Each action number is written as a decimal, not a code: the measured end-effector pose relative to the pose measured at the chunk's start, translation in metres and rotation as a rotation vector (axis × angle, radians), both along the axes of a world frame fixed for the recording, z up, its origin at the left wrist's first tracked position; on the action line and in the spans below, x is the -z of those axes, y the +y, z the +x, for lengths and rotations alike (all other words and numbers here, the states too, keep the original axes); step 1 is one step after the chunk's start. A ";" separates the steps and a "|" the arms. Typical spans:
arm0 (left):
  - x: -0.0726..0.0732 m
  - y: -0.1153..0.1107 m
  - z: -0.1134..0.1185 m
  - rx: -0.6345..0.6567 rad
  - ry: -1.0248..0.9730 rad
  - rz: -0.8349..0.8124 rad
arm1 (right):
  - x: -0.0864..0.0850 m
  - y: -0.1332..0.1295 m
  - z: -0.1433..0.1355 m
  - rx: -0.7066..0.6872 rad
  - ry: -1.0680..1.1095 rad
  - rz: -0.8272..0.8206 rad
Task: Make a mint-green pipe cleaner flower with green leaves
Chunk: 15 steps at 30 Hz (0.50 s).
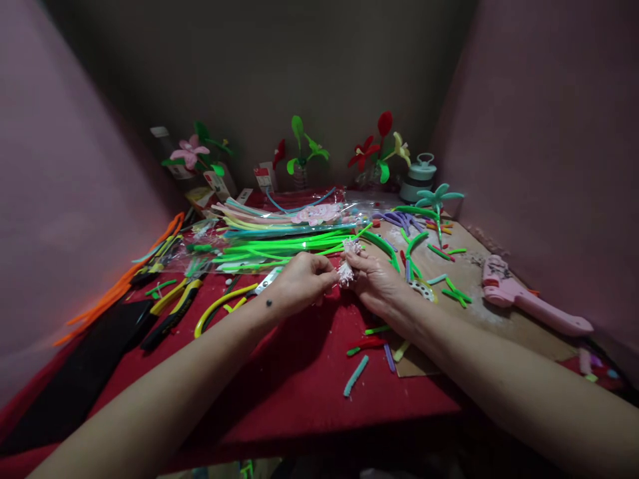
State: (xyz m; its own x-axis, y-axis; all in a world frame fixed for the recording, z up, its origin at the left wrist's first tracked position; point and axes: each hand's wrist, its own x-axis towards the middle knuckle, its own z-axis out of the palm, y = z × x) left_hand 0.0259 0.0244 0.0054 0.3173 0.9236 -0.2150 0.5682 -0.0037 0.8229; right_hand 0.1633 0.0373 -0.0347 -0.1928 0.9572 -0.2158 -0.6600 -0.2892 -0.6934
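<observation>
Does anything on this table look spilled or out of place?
Yes. Whitish smears mark the brown board, perhaps spilled powder or residue, and short fuzzy pieces lie scattered across it and the red cloth.

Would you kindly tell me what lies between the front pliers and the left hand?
In the head view, yellow-handled scissors lie there on the red cloth, blades toward the left hand, with a short yellow strip near them.

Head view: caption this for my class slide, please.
Left hand and right hand handle a pale bundle above red cloth.
</observation>
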 end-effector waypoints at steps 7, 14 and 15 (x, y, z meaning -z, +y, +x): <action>-0.001 -0.004 0.000 -0.047 -0.150 -0.131 | 0.002 -0.002 -0.003 -0.013 0.000 0.034; -0.002 -0.004 -0.005 -0.045 -0.205 -0.263 | 0.002 -0.007 -0.006 -0.033 -0.033 0.064; -0.002 -0.004 -0.006 -0.038 -0.210 -0.266 | 0.002 -0.007 -0.006 -0.027 -0.035 0.065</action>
State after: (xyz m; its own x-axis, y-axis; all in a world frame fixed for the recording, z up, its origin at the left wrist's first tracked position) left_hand 0.0197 0.0204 0.0073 0.3463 0.8559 -0.3841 0.3820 0.2453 0.8910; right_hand 0.1573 0.0305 -0.0370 -0.2120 0.9641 -0.1600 -0.6277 -0.2598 -0.7338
